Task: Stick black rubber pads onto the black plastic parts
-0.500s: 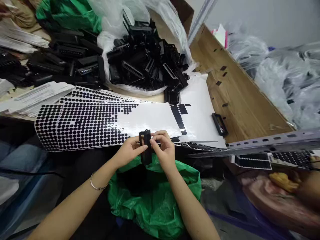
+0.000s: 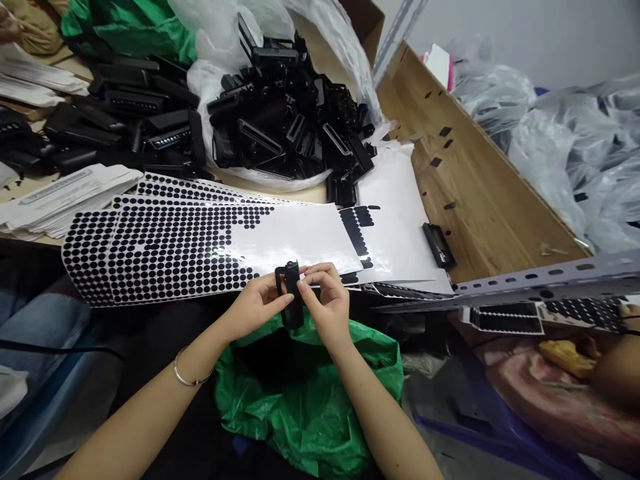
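Note:
Between my hands a black plastic frame-like part (image 2: 292, 313) is held upright, above an open green sack (image 2: 320, 413). My left hand (image 2: 257, 303) grips its left side, thumb across the front. On the right edge my right hand (image 2: 327, 300) presses with thumb and fingertips; whether a small piece is pinched there I cannot make out. Just beyond my fingers lie white sheets of round black stickers (image 2: 175, 247), partly peeled bare. Under their right end is another white sheet (image 2: 395, 200) with elongated black stickers.
A heap of black plastic parts (image 2: 290, 120) lies on clear plastic at the back, more parts at left. One black part (image 2: 439, 245) rests against the wooden board (image 2: 490, 180). Paper stacks (image 2: 70, 197) sit at left. A perforated metal rail (image 2: 540, 279) borders the right.
The view has shifted slightly. Both hands stay on the black part in nearly the same pose, with only a small shift of the fingers.

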`<state>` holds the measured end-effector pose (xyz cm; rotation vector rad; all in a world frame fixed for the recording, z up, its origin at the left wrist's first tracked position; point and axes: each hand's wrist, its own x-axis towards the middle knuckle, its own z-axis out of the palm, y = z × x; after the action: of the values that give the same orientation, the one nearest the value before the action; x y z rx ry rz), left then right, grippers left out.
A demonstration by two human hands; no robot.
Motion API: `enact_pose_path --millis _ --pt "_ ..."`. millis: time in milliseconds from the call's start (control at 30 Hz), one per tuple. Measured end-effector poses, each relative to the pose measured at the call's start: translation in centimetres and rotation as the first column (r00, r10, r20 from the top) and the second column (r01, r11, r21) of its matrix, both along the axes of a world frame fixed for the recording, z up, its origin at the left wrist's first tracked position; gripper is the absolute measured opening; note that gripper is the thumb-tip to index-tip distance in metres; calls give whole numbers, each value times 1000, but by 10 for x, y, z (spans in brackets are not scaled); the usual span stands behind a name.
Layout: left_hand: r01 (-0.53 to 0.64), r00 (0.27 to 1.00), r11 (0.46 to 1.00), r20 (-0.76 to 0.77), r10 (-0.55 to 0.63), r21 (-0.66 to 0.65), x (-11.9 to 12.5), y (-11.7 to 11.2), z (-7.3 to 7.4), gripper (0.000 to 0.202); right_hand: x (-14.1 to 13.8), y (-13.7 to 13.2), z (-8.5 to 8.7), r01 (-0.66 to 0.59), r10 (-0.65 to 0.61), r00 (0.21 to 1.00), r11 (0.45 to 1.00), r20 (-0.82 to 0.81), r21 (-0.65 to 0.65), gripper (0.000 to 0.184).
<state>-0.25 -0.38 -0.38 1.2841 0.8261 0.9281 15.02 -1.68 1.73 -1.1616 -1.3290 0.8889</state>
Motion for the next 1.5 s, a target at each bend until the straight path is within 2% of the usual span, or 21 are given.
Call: enact_pose_path --millis 200,400,467,600,667,767,900,1033,1133,1200,1267,1333,1400,1433,1500 --pt "41 998 995 -50 -37 86 -2 -1 3 19 2 -2 0 30 -30 999 999 18 -15 11" --pt "70 996 986 -69 -60 149 -4 -3 1 19 6 -2 9 -86 67 991 983 -120 -163 35" --pt "88 995 984 -66 -79 153 -5 -4 1 22 10 -1 10 -123 99 988 970 -119 -211 39" --pt "126 992 981 -49 -119 150 -8 -5 3 27 20 4 7 -74 64 997 958 -42 -277 48" --pt "135 990 980 -54 -128 147 -8 -4 3 26 20 6 5 -159 129 985 937 -115 -312 47" --pt "139 990 982 -41 -135 129 -4 -1 0 24 14 6 4 -363 277 918 876 -284 -318 60" --pt "127 991 988 39 -131 87 1 2 -5 21 3 6 6 -347 243 913 885 -327 -311 40" --pt "60 990 998 126 -59 -1 -6 3 -7 27 -2 14 11 -459 348 868 833 -353 -308 33" --pt "4 983 995 183 14 -99 -20 2 -6 29 -6 21 18 -600 524 794 760 -310 -251 36" --pt "-19 979 989 196 47 -145 -32 1 -4 31 -7 23 27 -691 647 722 688 -246 -220 51" --pt "39 979 991 205 -11 -131 -43 -1 1 35 -4 24 39 -727 717 684 654 -134 -211 75" --pt "221 966 972 157 -207 -77 -50 -4 6 37 4 28 50 -677 699 714 704 40 -217 85" --pt "408 913 913 -5 -409 -15 -52 -7 9 36 15 39 58 -530 571 782 820 249 -215 68" --pt "461 881 887 -128 -455 18 -51 -9 9 35 22 49 59 -432 479 809 878 341 -208 56" --pt "496 818 862 -385 -426 100 -46 -11 6 30 34 75 58 -235 310 827 949 470 -212 44"
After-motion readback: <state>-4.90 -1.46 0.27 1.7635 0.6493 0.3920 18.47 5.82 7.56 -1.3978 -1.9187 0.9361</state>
